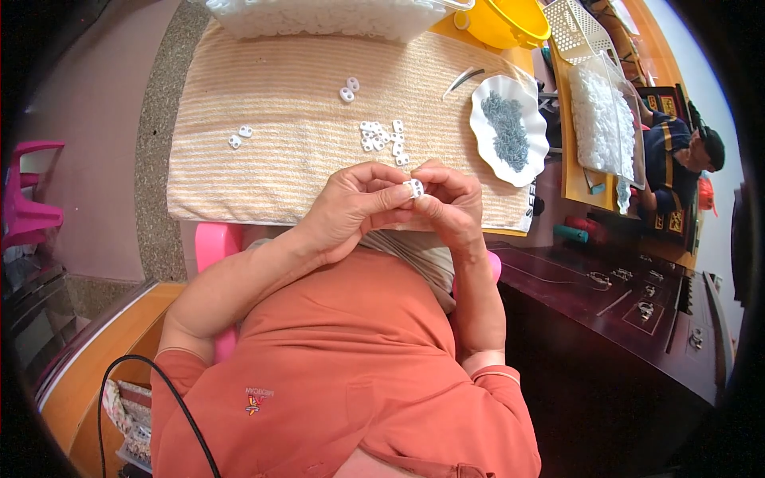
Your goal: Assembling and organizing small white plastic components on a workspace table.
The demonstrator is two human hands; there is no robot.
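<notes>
Between my two hands, above the table's near edge, is a small white plastic piece with dark holes (416,188). My left hand (357,199) pinches it from the left with thumb and fingers. From the other side my right hand (453,202) grips it between thumb and forefinger. Just beyond the fingertips, several similar white pieces (374,137) lie in a loose cluster on the striped towel (279,103). Two more pieces (241,136) rest at the left, and another pair (349,90) lies farther back.
A white scalloped dish (483,119) of small grey metal parts stands at right, beside tweezers (462,81). Behind are a clear bin of white pieces (327,17) and a yellow basin (502,22). Another bin (603,119) stands near a person (676,151) at far right.
</notes>
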